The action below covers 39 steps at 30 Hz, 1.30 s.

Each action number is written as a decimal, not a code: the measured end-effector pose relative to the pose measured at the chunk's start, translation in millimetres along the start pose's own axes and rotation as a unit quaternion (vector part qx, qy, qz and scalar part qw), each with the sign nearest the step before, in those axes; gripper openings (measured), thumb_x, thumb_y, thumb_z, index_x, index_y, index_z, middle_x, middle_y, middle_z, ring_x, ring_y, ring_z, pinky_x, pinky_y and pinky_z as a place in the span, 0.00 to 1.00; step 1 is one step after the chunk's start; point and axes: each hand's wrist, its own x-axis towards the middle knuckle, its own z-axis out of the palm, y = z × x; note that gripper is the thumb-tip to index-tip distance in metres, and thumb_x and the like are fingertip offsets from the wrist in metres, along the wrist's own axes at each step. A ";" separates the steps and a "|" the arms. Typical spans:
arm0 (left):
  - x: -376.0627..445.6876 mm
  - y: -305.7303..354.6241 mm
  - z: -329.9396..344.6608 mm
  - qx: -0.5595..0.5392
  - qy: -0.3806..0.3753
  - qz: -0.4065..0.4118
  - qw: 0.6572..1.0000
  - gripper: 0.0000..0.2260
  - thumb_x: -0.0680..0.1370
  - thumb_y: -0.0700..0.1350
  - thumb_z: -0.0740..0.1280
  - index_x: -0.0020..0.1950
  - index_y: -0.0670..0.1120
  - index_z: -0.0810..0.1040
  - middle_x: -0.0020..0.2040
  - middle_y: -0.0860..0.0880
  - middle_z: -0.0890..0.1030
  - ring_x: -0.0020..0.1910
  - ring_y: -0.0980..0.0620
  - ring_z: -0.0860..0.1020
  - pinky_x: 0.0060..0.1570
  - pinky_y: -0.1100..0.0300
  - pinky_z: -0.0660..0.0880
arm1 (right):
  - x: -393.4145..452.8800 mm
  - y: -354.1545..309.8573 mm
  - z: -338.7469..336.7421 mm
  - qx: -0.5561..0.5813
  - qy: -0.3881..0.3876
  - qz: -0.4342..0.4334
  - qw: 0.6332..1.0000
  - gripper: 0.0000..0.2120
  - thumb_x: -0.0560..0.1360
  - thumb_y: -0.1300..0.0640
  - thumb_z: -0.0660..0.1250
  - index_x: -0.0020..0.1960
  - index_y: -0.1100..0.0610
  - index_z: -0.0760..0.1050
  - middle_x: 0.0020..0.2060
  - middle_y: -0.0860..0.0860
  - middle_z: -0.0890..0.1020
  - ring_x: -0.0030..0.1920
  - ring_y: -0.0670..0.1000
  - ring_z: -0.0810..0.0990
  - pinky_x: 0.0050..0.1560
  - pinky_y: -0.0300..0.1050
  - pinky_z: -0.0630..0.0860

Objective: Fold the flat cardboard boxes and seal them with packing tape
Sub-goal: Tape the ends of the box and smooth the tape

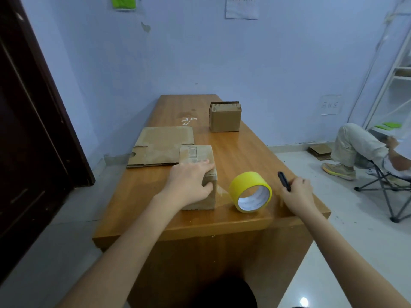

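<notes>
Your left hand (189,181) is resting on the folded box (199,174), fingers stretched nearly straight across its top and the thumb pressing against the near side face. The box is standing on the wooden table (155,207), near the table's front edge. Just to the right of the box, the yellow tape roll (250,191) is lying tilted on the table, its white core facing you, and a stretch of clear tape seems to be running from the box's lower corner toward the roll, though it is hard to make out. Farther right of the box, past the roll, your right hand (297,193) is curling around a black tool (284,181); only its upper end is showing above your fingers, so you cannot tell what kind it is. Behind the box and to its left, flat cardboard sheets (160,146) are lying stacked, their right edge partly hidden by the box. Far behind the box, an open carton (225,117) is holding upright cardboard pieces.
</notes>
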 end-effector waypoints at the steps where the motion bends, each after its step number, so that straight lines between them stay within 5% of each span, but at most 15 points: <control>1: -0.3 0.4 0.3 -0.005 0.002 0.002 1.000 0.24 0.77 0.53 0.61 0.74 0.57 0.64 0.74 0.58 0.63 0.69 0.53 0.68 0.59 0.56 0.70 | -2.9 3.4 4.3 -0.024 -0.004 -0.001 1.000 0.11 0.77 0.60 0.61 0.54 0.68 0.69 0.55 0.65 0.70 0.58 0.64 0.68 0.56 0.53 0.66; 14: -0.8 -0.6 3.0 -0.018 0.025 0.011 0.999 0.23 0.78 0.53 0.60 0.73 0.56 0.64 0.74 0.58 0.64 0.70 0.56 0.66 0.59 0.58 0.70 | -2.9 -1.9 9.0 -0.170 -0.026 -0.038 0.984 0.16 0.78 0.52 0.59 0.59 0.64 0.70 0.61 0.61 0.68 0.63 0.62 0.66 0.62 0.52 0.63; 18: -1.9 -0.9 2.6 -0.020 0.026 0.014 0.999 0.23 0.78 0.53 0.60 0.73 0.55 0.65 0.74 0.57 0.64 0.71 0.56 0.65 0.60 0.57 0.69 | 4.4 -34.9 -16.1 -0.014 0.032 -0.152 0.988 0.16 0.79 0.57 0.60 0.63 0.64 0.73 0.60 0.59 0.72 0.60 0.60 0.71 0.60 0.53 0.67; 21: -2.6 -0.7 3.1 -0.019 0.031 0.016 0.999 0.23 0.78 0.53 0.60 0.73 0.55 0.65 0.74 0.56 0.65 0.71 0.56 0.65 0.61 0.57 0.68 | 3.9 -76.4 -36.9 0.071 -0.069 -0.249 0.963 0.13 0.80 0.54 0.58 0.59 0.55 0.77 0.56 0.51 0.78 0.56 0.51 0.75 0.59 0.49 0.71; 24: -3.3 -0.2 2.9 -0.018 0.033 0.018 0.999 0.23 0.78 0.53 0.60 0.73 0.54 0.65 0.74 0.55 0.65 0.71 0.55 0.65 0.62 0.57 0.68 | 1.2 -117.0 -38.8 -0.034 -0.213 -0.314 0.925 0.14 0.80 0.49 0.59 0.57 0.52 0.80 0.53 0.49 0.81 0.54 0.49 0.77 0.58 0.47 0.72; 30: -3.1 0.1 2.0 -0.018 0.040 0.018 0.999 0.22 0.79 0.52 0.60 0.73 0.54 0.66 0.73 0.55 0.66 0.71 0.54 0.66 0.61 0.56 0.69 | 9.6 -149.2 -15.2 -0.255 -0.427 -0.220 0.839 0.19 0.75 0.39 0.63 0.54 0.51 0.81 0.54 0.48 0.81 0.56 0.52 0.79 0.61 0.49 0.73; 35: -3.6 0.7 3.5 -0.025 0.048 0.022 0.998 0.22 0.79 0.52 0.60 0.73 0.53 0.65 0.73 0.54 0.66 0.71 0.55 0.66 0.62 0.56 0.69 | 10.0 -135.7 -17.1 -0.201 -0.462 -0.207 0.839 0.13 0.74 0.45 0.68 0.51 0.52 0.81 0.39 0.49 0.80 0.34 0.54 0.84 0.43 0.47 0.82; 39: -3.4 0.8 4.0 -0.024 0.047 0.022 0.998 0.22 0.79 0.52 0.60 0.73 0.54 0.65 0.73 0.55 0.66 0.70 0.55 0.66 0.62 0.56 0.69 | 13.0 -123.6 -26.5 -0.165 -0.439 -0.227 0.854 0.09 0.71 0.45 0.67 0.49 0.45 0.82 0.42 0.47 0.82 0.40 0.55 0.84 0.45 0.45 0.81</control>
